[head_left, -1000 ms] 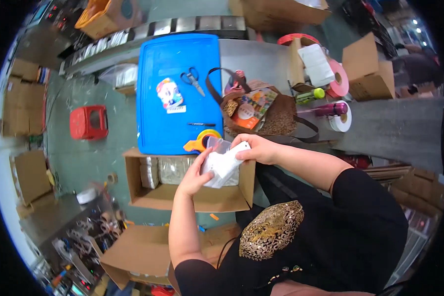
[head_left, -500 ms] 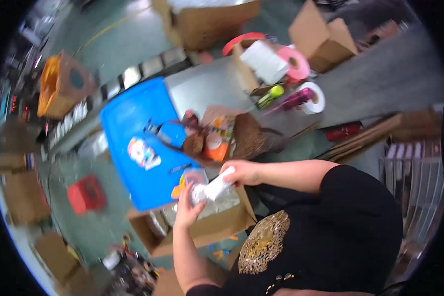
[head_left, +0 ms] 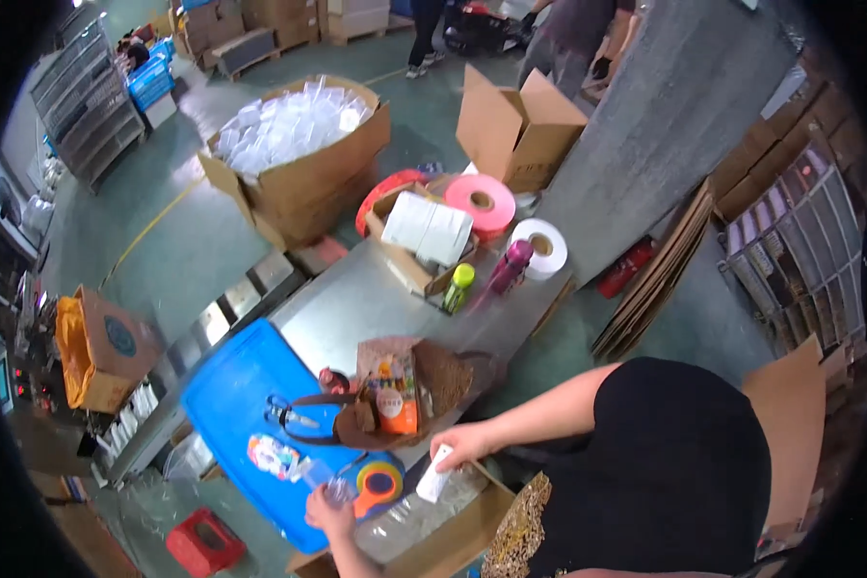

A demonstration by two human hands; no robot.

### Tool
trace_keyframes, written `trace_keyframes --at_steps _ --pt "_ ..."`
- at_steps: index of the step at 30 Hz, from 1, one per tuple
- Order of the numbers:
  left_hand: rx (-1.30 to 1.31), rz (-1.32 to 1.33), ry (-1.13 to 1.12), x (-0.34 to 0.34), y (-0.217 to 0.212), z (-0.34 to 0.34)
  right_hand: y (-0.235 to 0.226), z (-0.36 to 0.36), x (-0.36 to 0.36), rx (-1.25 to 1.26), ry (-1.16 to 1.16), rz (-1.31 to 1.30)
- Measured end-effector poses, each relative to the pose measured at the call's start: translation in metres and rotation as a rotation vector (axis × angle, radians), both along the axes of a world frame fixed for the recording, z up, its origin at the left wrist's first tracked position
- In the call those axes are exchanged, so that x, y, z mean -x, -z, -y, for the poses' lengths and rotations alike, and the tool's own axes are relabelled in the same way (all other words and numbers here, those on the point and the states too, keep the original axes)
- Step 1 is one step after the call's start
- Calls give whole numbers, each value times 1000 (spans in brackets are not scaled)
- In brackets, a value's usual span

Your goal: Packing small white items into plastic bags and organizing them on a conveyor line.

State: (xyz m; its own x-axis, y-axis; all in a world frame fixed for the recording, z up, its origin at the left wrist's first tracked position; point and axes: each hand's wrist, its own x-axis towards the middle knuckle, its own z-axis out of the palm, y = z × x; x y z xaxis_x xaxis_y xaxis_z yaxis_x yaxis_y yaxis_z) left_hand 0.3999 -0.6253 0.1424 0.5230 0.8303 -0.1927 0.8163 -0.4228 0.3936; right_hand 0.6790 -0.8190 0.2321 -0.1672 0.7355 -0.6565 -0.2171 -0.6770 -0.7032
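My left hand (head_left: 329, 512) is closed on a small clear plastic piece (head_left: 337, 491) by the edge of the blue board (head_left: 231, 395); its exact kind I cannot make out. In my right hand (head_left: 464, 445) is a narrow white rectangular piece (head_left: 434, 476), pinched at its upper end. That piece hangs over an open cardboard box (head_left: 494, 525) holding clear plastic items (head_left: 419, 517). Between my hands lies an orange tape dispenser (head_left: 366, 501) with a roll of tape. Scissors (head_left: 294, 416) and a colourful sticker (head_left: 273, 456) lie on the board.
Beyond my hands stands a brown bag (head_left: 448, 379) with an orange packet (head_left: 393, 397). Farther back are a green bottle (head_left: 459, 287), a purple bottle (head_left: 512, 265), pink and white rolls, and a large carton (head_left: 323, 193) of clear plastic boxes. A red stool (head_left: 205, 542) stands left. Other people are at the back.
My view has tilted up toward the far floor. My hands, close together before, are now apart: the white piece is in the right, the clear plastic piece in the left.
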Motion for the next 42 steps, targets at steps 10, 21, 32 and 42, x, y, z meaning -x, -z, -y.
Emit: trace_keyframes --at_steps 10,21,32,42 --pt "-216 -136 -39 5 80 -42 24 17 -11 43 -121 107" --pt "85 -150 -142 -16 111 -9 45 9 -9 -21 -211 149" --pt "1271 410 202 -99 -36 115 50 8 15 -176 -320 287" --pt "879 19 354 -56 7 88 77 15 52 -92 -93 134"
